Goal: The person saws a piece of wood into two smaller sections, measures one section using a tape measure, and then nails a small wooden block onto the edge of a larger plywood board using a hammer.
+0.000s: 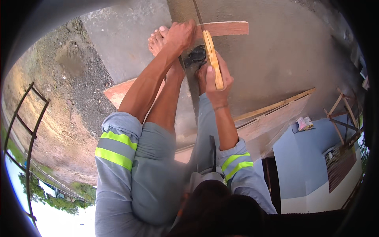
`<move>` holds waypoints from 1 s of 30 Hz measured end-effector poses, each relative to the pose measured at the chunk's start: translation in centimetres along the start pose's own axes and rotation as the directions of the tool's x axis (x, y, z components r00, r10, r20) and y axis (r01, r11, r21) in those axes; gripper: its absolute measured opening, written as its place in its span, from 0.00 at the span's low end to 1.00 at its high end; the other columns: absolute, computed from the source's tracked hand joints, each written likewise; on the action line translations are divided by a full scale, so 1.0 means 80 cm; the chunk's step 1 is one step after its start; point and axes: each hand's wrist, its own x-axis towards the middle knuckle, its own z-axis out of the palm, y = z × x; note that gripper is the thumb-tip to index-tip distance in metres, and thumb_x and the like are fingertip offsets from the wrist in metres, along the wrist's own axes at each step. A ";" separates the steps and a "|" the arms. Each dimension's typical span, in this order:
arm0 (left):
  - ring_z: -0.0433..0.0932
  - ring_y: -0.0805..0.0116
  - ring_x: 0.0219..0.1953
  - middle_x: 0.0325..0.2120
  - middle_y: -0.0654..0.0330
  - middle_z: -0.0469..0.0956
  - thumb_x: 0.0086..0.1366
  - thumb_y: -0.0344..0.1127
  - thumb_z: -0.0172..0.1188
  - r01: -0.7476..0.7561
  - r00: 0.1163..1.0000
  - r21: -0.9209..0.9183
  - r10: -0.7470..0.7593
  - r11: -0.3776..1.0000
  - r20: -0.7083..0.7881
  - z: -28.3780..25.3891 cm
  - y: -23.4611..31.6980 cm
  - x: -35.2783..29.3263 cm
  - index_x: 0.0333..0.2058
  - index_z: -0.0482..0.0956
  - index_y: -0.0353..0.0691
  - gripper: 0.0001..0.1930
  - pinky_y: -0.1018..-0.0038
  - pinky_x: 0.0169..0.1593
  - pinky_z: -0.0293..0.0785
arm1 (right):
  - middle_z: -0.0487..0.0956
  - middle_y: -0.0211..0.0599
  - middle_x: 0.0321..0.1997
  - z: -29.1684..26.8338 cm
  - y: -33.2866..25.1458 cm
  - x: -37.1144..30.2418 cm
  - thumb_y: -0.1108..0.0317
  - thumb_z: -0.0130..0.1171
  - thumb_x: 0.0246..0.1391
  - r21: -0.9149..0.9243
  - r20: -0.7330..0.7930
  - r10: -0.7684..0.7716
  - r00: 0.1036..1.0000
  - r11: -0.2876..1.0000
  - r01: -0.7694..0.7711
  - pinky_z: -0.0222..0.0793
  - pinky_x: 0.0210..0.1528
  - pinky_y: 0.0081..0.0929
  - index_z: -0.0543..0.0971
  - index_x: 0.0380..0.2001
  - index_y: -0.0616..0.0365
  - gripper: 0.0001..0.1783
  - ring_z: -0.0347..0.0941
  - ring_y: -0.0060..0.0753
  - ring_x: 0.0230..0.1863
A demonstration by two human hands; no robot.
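My right hand is wrapped round the yellowish wooden handle of a handsaw. Its thin dark blade points away from me and crosses a narrow reddish wooden board. At the board's left end, my left hand is closed on it, with the fingertips mostly hidden. Just left of that hand shows my bare left foot. A black thing, perhaps footwear, lies by my right foot, which the right hand partly covers.
Beneath the board lies grey concrete, with gravel on the left. A reddish board passes behind my left leg. Long planks lie at right, before a blue-grey wall. A dark ladder-like frame stands far left.
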 end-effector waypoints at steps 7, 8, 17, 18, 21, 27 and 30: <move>0.82 0.46 0.30 0.25 0.47 0.81 0.57 0.34 0.60 -0.016 0.997 0.019 0.017 1.000 -0.073 -0.012 -0.006 -0.013 0.33 0.69 0.38 0.10 0.57 0.38 0.73 | 0.77 0.64 0.57 -0.121 -0.026 -0.272 0.56 0.55 0.63 0.034 0.075 0.288 0.955 0.956 -0.291 0.74 0.57 0.35 0.67 0.62 0.75 0.35 0.79 0.51 0.56; 0.81 0.46 0.29 0.25 0.47 0.81 0.57 0.34 0.60 -0.024 0.997 0.020 0.025 1.000 -0.078 -0.005 0.000 -0.012 0.33 0.69 0.37 0.10 0.58 0.38 0.73 | 0.77 0.63 0.57 -0.123 -0.035 -0.274 0.55 0.56 0.62 -0.028 0.062 0.238 0.969 0.971 -0.237 0.73 0.58 0.35 0.67 0.62 0.75 0.35 0.78 0.50 0.56; 0.81 0.46 0.29 0.25 0.48 0.81 0.57 0.33 0.60 -0.027 0.999 0.000 0.027 1.000 -0.024 0.009 -0.009 -0.021 0.33 0.69 0.37 0.10 0.56 0.38 0.74 | 0.80 0.53 0.54 0.005 0.040 -0.052 0.65 0.56 0.59 0.096 -0.030 0.063 0.998 0.994 -0.060 0.76 0.47 0.33 0.70 0.61 0.68 0.29 0.82 0.47 0.45; 0.81 0.46 0.29 0.25 0.48 0.81 0.56 0.33 0.60 -0.041 0.999 -0.014 0.041 0.999 0.005 0.000 -0.013 -0.035 0.33 0.69 0.37 0.11 0.56 0.39 0.74 | 0.81 0.51 0.51 -0.014 0.038 -0.103 0.63 0.53 0.60 -0.007 -0.017 0.002 1.000 1.000 -0.002 0.75 0.41 0.28 0.71 0.61 0.68 0.28 0.80 0.38 0.39; 0.82 0.46 0.31 0.27 0.48 0.82 0.53 0.33 0.63 -0.039 0.998 0.027 0.037 0.999 0.041 -0.019 -0.003 -0.026 0.33 0.68 0.37 0.14 0.56 0.41 0.74 | 0.80 0.56 0.53 -0.100 0.012 -0.253 0.61 0.52 0.60 -0.054 0.007 0.143 0.990 0.988 -0.142 0.75 0.45 0.29 0.69 0.62 0.72 0.32 0.78 0.38 0.43; 0.82 0.42 0.32 0.26 0.44 0.81 0.52 0.34 0.65 0.025 0.999 -0.058 -0.027 0.998 -0.027 -0.012 -0.001 -0.012 0.34 0.68 0.37 0.15 0.54 0.40 0.76 | 0.81 0.58 0.52 -0.064 0.030 -0.226 0.54 0.54 0.61 -0.146 0.096 0.080 0.992 0.987 -0.066 0.79 0.48 0.34 0.68 0.62 0.74 0.36 0.83 0.46 0.47; 0.81 0.41 0.32 0.28 0.44 0.80 0.53 0.36 0.65 0.039 0.999 -0.033 -0.039 0.999 0.005 -0.005 0.017 -0.021 0.35 0.68 0.36 0.17 0.54 0.40 0.76 | 0.81 0.60 0.52 -0.095 0.012 -0.249 0.51 0.54 0.60 -0.051 -0.029 0.077 0.997 0.996 -0.078 0.78 0.40 0.33 0.69 0.61 0.73 0.36 0.84 0.47 0.41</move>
